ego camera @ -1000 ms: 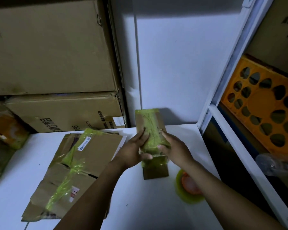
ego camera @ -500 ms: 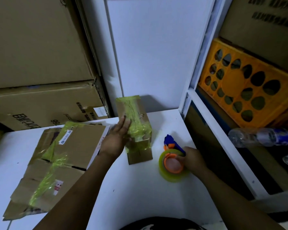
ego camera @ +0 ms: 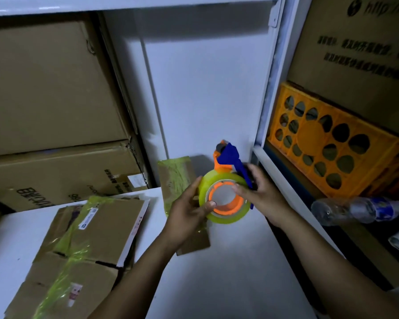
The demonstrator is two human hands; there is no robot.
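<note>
One head-worn camera (wide-angle) looks forward and down, close over the left hand (ego camera: 186,218), right hand (ego camera: 262,199) and table (ego camera: 226,282).

The left hand (ego camera: 187,215) and the tape dispenser (ego camera: 228,210) that it is gripping are covering the middle of the small taped box (ego camera: 175,178), leaving only its far end and a near corner showing. The right hand (ego camera: 263,194) is wrapping over the dispenser's blue handle and hiding most of it. The flattened cardboard (ego camera: 83,247) is running off the bottom left edge, the orange crate (ego camera: 332,153) is being cut by the right edge, and the print on the cardboard's white label (ego camera: 88,215) is coming out too small to read.
</note>
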